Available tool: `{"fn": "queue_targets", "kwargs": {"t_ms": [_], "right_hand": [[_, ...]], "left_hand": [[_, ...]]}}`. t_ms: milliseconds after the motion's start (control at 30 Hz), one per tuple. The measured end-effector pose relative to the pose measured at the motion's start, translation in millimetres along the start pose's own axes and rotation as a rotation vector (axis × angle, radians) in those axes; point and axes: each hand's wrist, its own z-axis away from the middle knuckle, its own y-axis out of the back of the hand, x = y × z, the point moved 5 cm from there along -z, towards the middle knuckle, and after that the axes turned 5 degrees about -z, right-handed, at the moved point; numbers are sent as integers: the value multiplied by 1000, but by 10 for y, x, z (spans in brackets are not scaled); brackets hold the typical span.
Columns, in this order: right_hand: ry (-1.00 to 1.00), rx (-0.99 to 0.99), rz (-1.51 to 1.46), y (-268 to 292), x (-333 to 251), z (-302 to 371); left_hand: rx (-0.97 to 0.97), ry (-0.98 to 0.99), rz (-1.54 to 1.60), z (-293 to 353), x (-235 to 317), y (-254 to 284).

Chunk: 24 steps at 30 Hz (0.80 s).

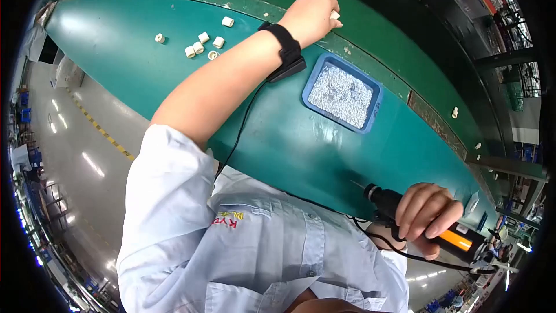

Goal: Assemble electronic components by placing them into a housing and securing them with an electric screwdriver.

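My left hand (311, 16) is stretched out past the table's far edge, over the green belt. Its fingers are closed round a small cream-white cylinder (335, 15), which shows only in part. A black strap with a cord goes round that wrist. At the right, my right hand (427, 213) grips a black electric screwdriver (387, 202) with an orange band. The thin bit points left above the green table. Between the hands lies a blue tray (375, 117) filled with small shiny metal pieces (340, 95), probably screws.
Several loose cream-white cylinders (218, 42) lie on the green table (278, 139) left of my forearm. More white pieces (454, 112) sit along the green belt (394, 52) beyond the raised table edge. Black cords run from the wrist strap and the screwdriver.
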Motion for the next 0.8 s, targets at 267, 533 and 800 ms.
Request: {"fn": "queue_targets", "kwargs": {"t_ms": [267, 533, 800], "right_hand": [[-83, 128, 72, 199, 143, 298], [-292, -165, -277, 158, 338, 139], [-312, -142, -556, 109, 842, -200]], "left_hand": [[474, 138, -256, -398, -554, 308], [281, 396, -159, -478, -1636, 471], [410, 67, 47, -17, -825, 923]]}}
